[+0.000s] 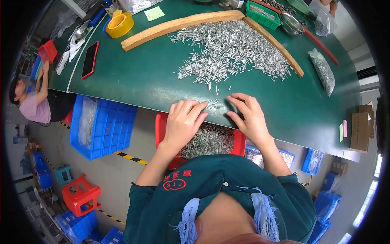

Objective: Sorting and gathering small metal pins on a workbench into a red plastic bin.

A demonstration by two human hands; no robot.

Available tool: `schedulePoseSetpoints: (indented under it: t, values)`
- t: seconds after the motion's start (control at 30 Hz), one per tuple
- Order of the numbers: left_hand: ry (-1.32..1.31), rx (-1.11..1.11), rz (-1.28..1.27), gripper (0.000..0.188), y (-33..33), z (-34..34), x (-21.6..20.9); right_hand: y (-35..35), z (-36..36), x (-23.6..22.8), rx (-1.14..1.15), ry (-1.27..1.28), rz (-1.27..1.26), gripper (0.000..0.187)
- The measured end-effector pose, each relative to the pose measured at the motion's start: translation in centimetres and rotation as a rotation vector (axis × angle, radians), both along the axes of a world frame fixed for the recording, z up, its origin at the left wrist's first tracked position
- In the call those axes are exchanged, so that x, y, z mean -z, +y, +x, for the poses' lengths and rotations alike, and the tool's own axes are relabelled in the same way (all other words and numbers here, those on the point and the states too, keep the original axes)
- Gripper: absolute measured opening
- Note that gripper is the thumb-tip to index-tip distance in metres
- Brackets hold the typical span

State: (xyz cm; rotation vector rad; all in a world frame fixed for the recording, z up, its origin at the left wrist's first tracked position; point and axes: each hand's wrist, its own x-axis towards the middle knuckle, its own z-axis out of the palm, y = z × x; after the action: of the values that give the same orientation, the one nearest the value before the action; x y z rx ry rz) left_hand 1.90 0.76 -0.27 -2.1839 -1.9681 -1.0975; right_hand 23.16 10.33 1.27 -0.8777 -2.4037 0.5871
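Note:
A few loose metal pins (214, 105) lie near the table's front edge, between my two hands. My left hand (183, 121) rests at the edge just left of them, fingers loosely bent and thumb apart, with nothing seen in its grip. On the other side is my right hand (250, 118), thumb and fingers spread, also holding nothing. Farther back spreads a large pile of similar short silvery pins (231, 49), with a few strays in front. Under the edge, close to my body, a red bin (161, 126) holds many more pins (211, 140).
Two wooden strips (183, 26) (276, 46) border the pile. Around the green table (134, 77) lie a phone (90, 60), yellow tape rolls (120, 23), a green tray (262, 16), a metal bowl (291, 23) and a bag of pins (321, 71). A co-worker (34, 95) sits left, beyond blue crates (103, 126).

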Motion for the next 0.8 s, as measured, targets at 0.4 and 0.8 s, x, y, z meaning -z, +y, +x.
schedulePoseSetpoints:
  t: [0.4, 0.8]
  values:
    - [0.013, 0.041, 0.057, 0.026, -1.6, -1.2, 0.4, 0.9, 0.7, 0.5, 0.074, -0.092, 0.078, 0.04]
    - [-0.022, 0.071, 0.009, 0.028, 0.2, 0.3, 0.0, -0.2, -0.3, 0.4, -0.083, -0.062, 0.069, 0.037]
